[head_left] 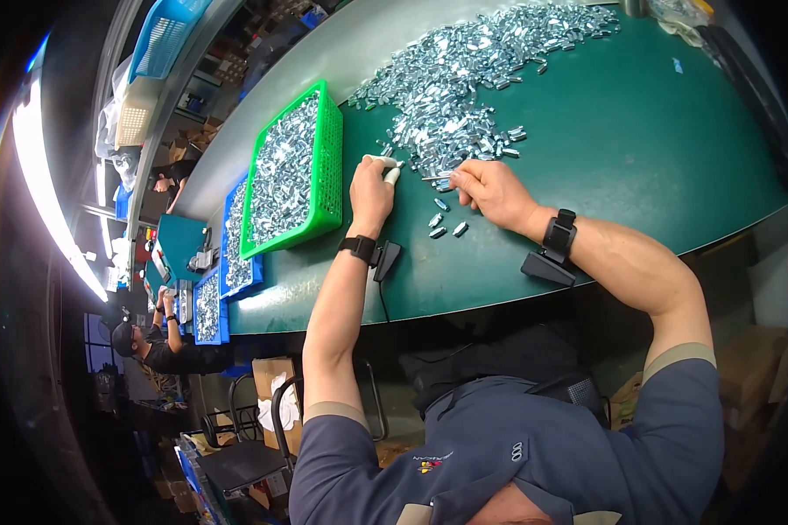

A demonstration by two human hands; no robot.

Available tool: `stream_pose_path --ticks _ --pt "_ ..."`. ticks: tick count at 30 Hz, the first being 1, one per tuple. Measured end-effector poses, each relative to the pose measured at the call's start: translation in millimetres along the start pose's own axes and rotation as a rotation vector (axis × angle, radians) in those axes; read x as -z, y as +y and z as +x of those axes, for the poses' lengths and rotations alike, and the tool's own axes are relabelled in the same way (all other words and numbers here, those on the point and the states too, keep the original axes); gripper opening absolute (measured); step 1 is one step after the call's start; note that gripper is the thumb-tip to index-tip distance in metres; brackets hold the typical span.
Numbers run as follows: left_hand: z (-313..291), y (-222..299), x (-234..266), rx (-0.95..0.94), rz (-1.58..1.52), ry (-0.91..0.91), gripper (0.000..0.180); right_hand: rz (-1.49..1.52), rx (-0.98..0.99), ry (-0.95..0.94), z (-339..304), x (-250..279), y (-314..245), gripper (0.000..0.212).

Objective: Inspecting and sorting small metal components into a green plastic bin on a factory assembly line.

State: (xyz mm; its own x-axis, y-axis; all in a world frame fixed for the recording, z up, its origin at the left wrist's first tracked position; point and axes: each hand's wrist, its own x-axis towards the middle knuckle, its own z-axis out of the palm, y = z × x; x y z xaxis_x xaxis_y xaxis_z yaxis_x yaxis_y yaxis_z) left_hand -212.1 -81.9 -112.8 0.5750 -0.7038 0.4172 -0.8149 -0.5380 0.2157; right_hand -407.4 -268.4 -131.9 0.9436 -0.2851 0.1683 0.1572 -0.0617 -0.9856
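My left hand [373, 191] has white covers on its fingertips and is closed in a pinch at the near edge of the pile. A small shiny metal part [400, 164] shows at those fingertips. To the right, my right hand [492, 194] is closed on a thin metal rod-like tool [434, 178], whose tip points left toward the left hand. Its exact kind is too small to tell. Beyond both hands spreads a large pile of small silvery metal parts [438, 122]. Several loose parts [437, 220] lie on the green tabletop [587, 149] between my forearms.
A green basket [328, 162] full of the same parts stands left of my left hand. Blue trays [247, 287] of parts sit beyond it. A co-worker [153, 346] is seated farther left. Plastic bags [678, 17] lie at the far right edge.
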Motion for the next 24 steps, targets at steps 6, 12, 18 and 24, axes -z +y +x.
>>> stream_pose_path --ticks 6,12,18,24 --pt "-31 43 18 0.085 -0.362 -0.020 0.015 -0.028 0.014 0.009 0 5 3 0.032" --pt "-37 63 25 -0.052 -0.366 -0.001 0.016 -0.076 0.009 -0.020 2 5 2 0.033" --pt "-39 68 29 -0.017 -0.448 -0.016 0.017 -0.058 -0.017 -0.049 1 5 -1 0.037" --pt "-38 85 24 -0.223 -0.280 -0.037 0.018 -0.116 -0.061 -0.098 -3 5 -5 0.047"
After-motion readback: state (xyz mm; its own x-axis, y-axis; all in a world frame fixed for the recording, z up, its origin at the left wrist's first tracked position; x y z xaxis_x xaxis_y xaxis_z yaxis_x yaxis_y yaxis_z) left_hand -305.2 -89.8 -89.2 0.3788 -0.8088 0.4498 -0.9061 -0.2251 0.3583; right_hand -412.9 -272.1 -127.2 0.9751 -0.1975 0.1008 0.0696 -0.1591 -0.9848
